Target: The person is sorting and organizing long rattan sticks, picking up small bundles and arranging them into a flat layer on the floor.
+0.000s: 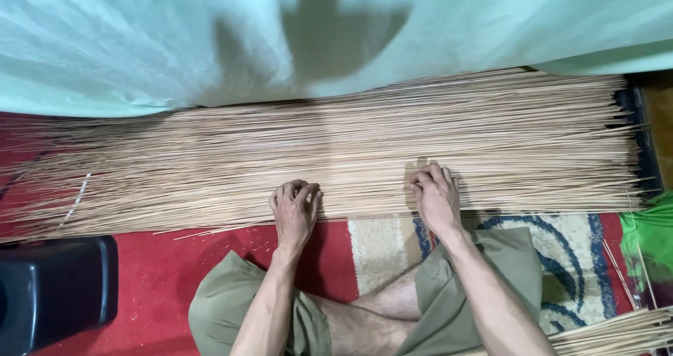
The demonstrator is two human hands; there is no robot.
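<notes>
A wide, flat pile of long thin pale wooden sticks (350,146) lies across the floor in front of me, running left to right. My left hand (295,210) rests on the pile's near edge with its fingers curled into the sticks. My right hand (434,195) presses on the near edge a little further right, fingers also curled over the sticks. Whether either hand grips particular sticks is hard to tell. My crossed legs in olive shorts (463,293) sit below the hands.
A pale green sheet (175,40) hangs behind the pile. A red and patterned rug (161,272) covers the floor. A black plastic box (52,289) stands at lower left. More sticks (617,331) lie at lower right, beside a green bag (652,233).
</notes>
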